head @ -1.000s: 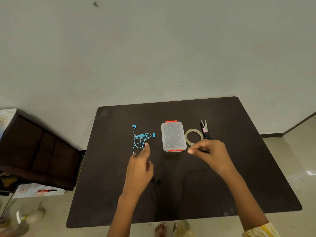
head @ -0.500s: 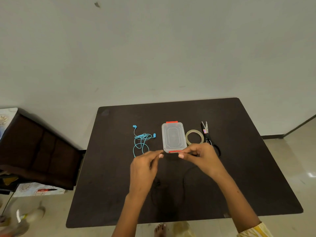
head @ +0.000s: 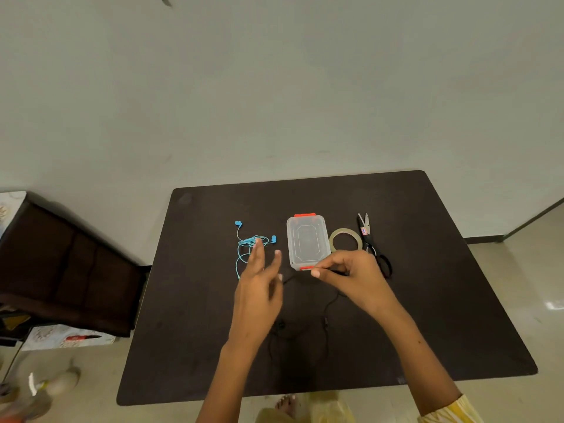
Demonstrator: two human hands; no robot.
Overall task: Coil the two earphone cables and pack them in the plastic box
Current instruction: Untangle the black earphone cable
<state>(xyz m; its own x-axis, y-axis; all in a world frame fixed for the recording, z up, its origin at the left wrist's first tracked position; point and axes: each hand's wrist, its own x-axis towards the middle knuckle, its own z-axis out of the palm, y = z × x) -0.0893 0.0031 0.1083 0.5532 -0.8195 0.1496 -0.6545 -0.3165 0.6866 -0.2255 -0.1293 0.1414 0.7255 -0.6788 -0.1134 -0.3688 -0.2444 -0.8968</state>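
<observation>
1. Coiling of the black earphone cable (head: 326,326) is judged to be the step in hand; the cable is pinched at one end by the right hand (head: 351,274), fingertips closed on it just in front of the plastic box (head: 306,242).
2. The left hand (head: 258,288) is held flat with fingers spread and nothing gripped, probably offered as a former for the loops to be wound around. Whether the cable touches it cannot be told.
3. The rest of the black cable is left trailing on the dark table (head: 442,300) toward the near edge, hard to trace against the surface.
4. The blue earphones (head: 248,244) are left loose and tangled to the left of the box, partly hidden by the left fingertips; not yet coiled.
5. The box is seen with lid on and red clips at both ends, so nothing is packed; it is kept central, within reach of both hands.
6. A tape roll (head: 345,243) and scissors (head: 373,244) are laid right of the box, likely for binding the coils.
7. Progress is judged early.
</observation>
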